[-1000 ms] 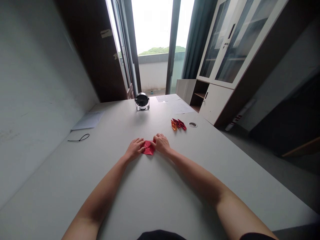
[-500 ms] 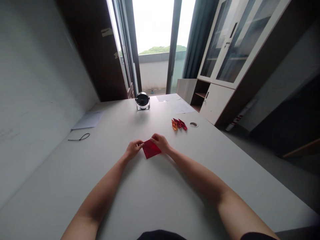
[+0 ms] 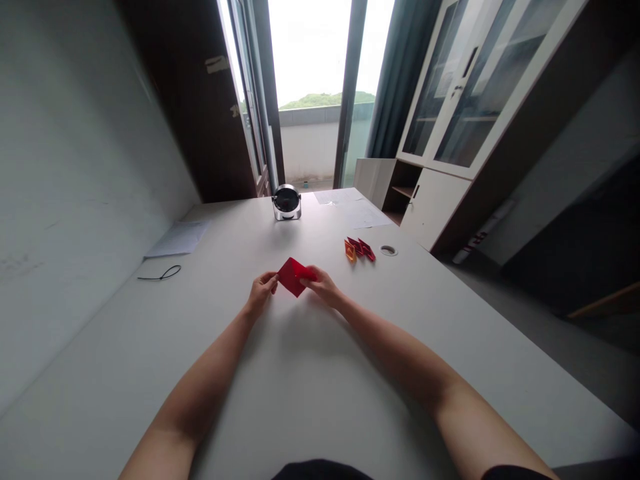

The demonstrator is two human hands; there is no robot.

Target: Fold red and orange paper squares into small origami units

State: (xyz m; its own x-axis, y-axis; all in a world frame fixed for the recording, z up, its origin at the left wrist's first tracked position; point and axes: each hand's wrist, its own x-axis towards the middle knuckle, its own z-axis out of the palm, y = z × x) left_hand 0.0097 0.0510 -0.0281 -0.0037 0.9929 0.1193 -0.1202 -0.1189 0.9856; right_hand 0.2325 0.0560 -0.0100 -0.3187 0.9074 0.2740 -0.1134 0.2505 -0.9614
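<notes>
A red sheet of paper, partly folded, is held up between my hands over the white table. My left hand pinches its left corner between thumb and fingers. On the right side, my right hand grips the sheet where a folded flap shows brighter red. Beyond my right hand lie several small folded paper pieces: an orange one at the left and red ones beside it.
A round black-and-silver device stands at the table's far side. White papers lie at far left and far right. A black cable tie is at left. A cable hole ring sits near the right edge.
The red paper has been lifted and turned so that a corner points up and another down. My left hand has shifted slightly left; my right hand now grips the paper's right side.
</notes>
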